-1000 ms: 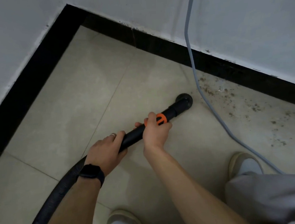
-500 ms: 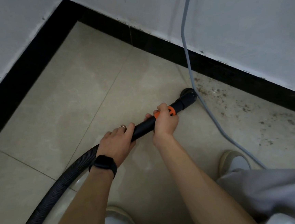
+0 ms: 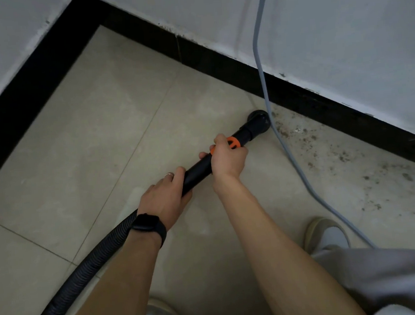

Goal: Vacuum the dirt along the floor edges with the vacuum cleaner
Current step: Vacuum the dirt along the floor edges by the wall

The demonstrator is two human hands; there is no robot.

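1. Nozzle [image 3: 258, 120] down on the floor tile [image 3: 115, 145], close to the black skirting [image 3: 217, 56] of the far wall and right up against the grey cable [image 3: 288, 150] that drops down the wall and trails across the floor.
2. Back from it runs the black wand [image 3: 200, 168]. Our right hand [image 3: 228, 159] is wrapped round it at the orange collar [image 3: 234, 142], fingers curled over the top in a full grip.
3. Our left hand [image 3: 165, 198] grips the wand lower down, where the rigid tube meets the ribbed hose [image 3: 85, 268]. The hose swings off to the lower left, and the machine itself is out of view.
4. Now the score. Left of the nozzle, the tiles up to the corner look clean, with no specks we can pick out. We judge that stretch done.
5. Right of the nozzle it's another story. Dirt [image 3: 339, 155], dark crumbs and smears, lies scattered along the foot of the skirting from just past the cable to the right edge of view. All of that is left, and it looks like the larger share of what we can see.
6. The cable lies between the nozzle and that dirt, so we reckon it must be crossed or nudged aside.
7. Further out are a dark watch [image 3: 147, 225] on our left wrist, a pale shoe [image 3: 326, 235] and a grey trouser leg [image 3: 400, 278].
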